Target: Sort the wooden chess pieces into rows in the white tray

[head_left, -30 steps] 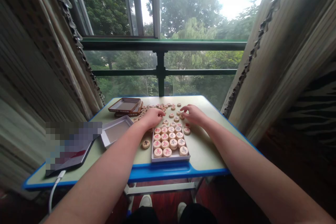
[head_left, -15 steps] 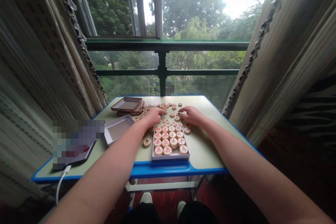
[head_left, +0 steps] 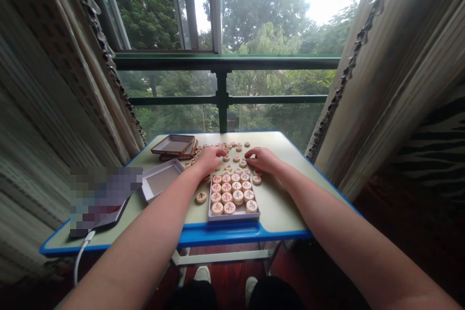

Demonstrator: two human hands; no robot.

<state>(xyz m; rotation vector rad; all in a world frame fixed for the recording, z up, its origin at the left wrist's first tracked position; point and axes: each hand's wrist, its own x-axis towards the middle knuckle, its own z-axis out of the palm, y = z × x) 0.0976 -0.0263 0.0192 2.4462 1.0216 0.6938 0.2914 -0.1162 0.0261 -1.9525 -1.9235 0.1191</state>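
Round wooden Chinese chess pieces, marked in red or black, fill most of a shallow white box (head_left: 234, 216) at the table's near edge. More loose chess pieces (head_left: 236, 159) lie spread beyond it. My left hand (head_left: 210, 159) reaches over the loose pieces left of the middle. Its fingers are slightly bent, close to a piece (head_left: 225, 158) below the fingertips. On the other side, my right hand (head_left: 264, 159) has thumb and forefinger apart beside a piece (head_left: 243, 163). One black-marked piece (head_left: 201, 197) lies alone left of the box. My left hand and forearm hide some pieces.
A white box lid or tray (head_left: 162, 181) lies left of my forearm. Behind it are stacked brown-rimmed trays (head_left: 173, 144). A blurred device (head_left: 105, 203) with a white cable (head_left: 80, 252) rests at the table's left. The blue table edge (head_left: 221, 235) runs along the front.
The view has shifted slightly, so the scene sits a little further left. The left fingertips have drawn back and bent slightly. The right fingers have come a bit closer together.
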